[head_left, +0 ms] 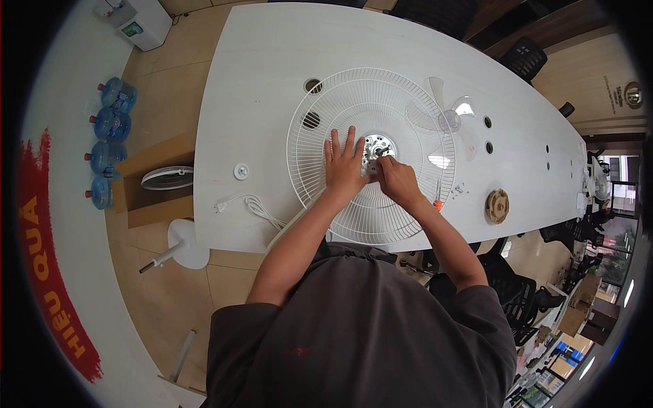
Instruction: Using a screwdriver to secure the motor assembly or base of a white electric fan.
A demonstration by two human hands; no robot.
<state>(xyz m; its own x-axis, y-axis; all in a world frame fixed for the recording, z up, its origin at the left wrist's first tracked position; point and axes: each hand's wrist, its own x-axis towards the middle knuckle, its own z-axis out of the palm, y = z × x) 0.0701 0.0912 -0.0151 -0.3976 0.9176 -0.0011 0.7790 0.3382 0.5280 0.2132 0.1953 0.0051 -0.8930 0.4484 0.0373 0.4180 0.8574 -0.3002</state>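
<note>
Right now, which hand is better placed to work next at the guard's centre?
Probably the right hand: its fingers are bunched at the metal centre of the guard. The left hand lies spread just left of it, seemingly steadying the guard.

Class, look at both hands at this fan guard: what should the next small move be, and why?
Probably a small twist by the right hand at the metal hub, while the left hand braces the wire fan guard: the left hand lies spread on the guard beside the hub, and the right fingers bunch at it, though anything they grip is hidden.
</note>
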